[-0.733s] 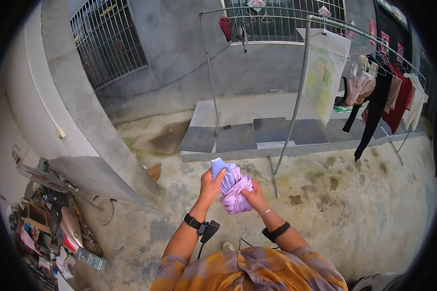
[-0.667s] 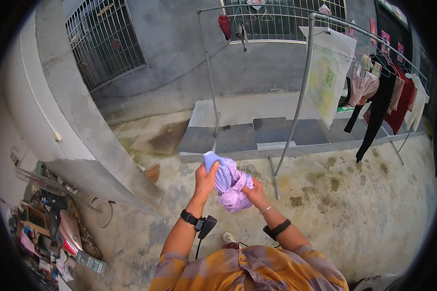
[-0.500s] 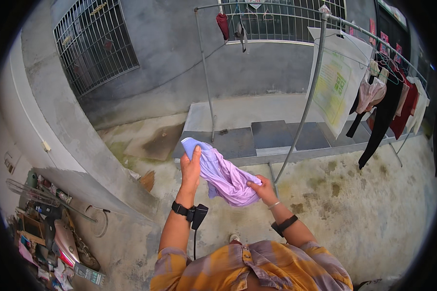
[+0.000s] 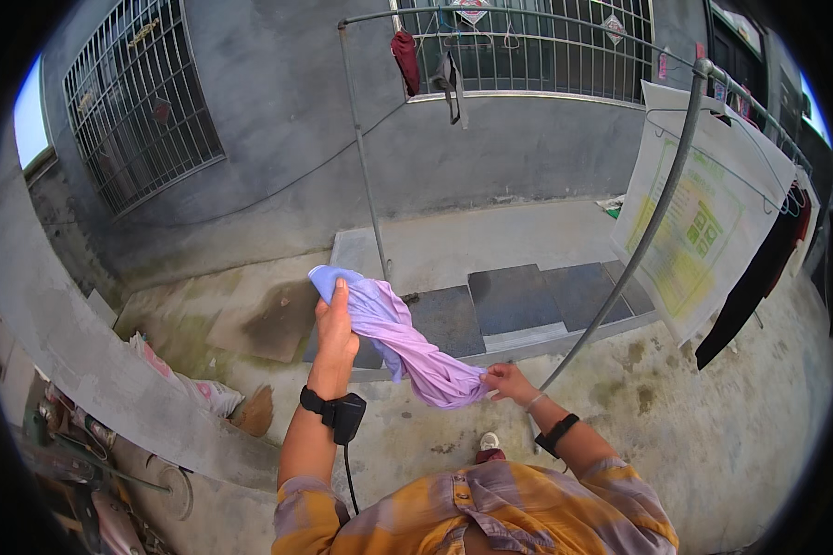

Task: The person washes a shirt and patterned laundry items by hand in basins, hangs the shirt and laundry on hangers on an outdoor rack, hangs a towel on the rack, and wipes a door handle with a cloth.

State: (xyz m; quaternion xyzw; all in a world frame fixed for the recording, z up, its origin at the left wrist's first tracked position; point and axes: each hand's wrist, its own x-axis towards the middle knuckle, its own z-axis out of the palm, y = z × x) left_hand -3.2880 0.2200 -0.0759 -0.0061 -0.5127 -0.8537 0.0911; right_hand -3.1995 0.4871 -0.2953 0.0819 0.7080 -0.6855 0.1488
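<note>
As we look toward the far left, a tall window with grey metal bars is set in a smooth grey wall. Lower down, a crumpled white-and-red sack lies beside a brown flat piece whose material we cannot tell. Next comes our left hand, with a bulky black box strapped at the wrist. Its thumb presses on the bluish upper end of a twisted lilac cloth; the other fingers are mostly hidden from us. The cloth slopes down to the right, held in the air between our 2 hands, with flat dark grey slabs beyond it. Our right hand has its thumb and fingers pinching the lower, pinker end, and a slim black band circles that forearm. Further right, we see a bent-looking grey metal pole, then a large white sheet with yellow-green print on a hanger, and lastly a long black garment hanging beside it.
</note>
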